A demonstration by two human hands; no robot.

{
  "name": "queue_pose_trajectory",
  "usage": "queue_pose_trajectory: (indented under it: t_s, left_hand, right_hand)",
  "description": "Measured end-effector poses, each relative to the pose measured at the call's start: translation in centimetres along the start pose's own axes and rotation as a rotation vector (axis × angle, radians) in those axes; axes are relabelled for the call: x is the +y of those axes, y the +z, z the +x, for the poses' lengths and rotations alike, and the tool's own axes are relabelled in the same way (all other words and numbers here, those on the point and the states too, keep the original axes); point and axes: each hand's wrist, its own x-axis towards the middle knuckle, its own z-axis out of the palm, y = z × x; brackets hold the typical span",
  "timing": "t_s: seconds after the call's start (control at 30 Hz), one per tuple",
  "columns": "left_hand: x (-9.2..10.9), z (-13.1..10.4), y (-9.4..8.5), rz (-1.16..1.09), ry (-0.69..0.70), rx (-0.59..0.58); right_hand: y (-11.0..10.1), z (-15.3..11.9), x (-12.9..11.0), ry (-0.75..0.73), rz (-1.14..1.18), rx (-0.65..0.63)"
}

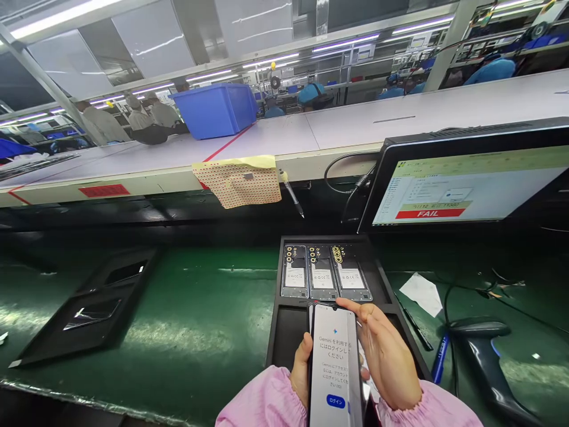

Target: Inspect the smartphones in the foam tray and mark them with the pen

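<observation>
A smartphone (334, 367) is upright in my hands with its lit screen facing me, showing Japanese text and a blue button. Its left edge rests in my left hand (301, 369), thumb along the side. My right hand (386, 350) grips the right side, with the index finger at the top edge. Another thin edge shows behind the phone; I cannot tell what it belongs to. Just beyond stands a black tray (276, 341) that holds a row of phones without back covers (322, 276), their batteries and camera rings exposed.
At right are a barcode scanner (486, 362), a blue pen (440, 359), a white paper scrap (422, 295) and a monitor (466, 184) reading FAIL. Another black tray (95, 314) lies left on the green mat (200, 332). A blue bin (216, 112) sits on the shelf.
</observation>
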Motion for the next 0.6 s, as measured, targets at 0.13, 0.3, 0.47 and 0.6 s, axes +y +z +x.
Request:
queue_pose_trajectory:
  t_s: [0.13, 0.3, 0.47, 0.6]
  left_hand:
    - [-0.1, 0.0, -0.2, -0.02, 0.002, 0.008]
    - [0.0, 0.0, -0.2, -0.034, 0.034, -0.017]
    - [0.6, -0.1, 0.1, -0.011, -0.046, -0.006]
    - [1.3, 0.0, 0.2, -0.028, -0.012, 0.078]
  right_hand:
    - [0.1, -0.3, 0.5, 0.013, -0.124, -0.025]
    - [-0.7, -0.1, 1.1, -0.199, -0.32, 0.051]
    - [-3.0, -0.9, 1.8, -0.078, -0.224, 0.156]
    - [-6.3, -1.9, 2.9, 0.127, -0.369, 0.106]
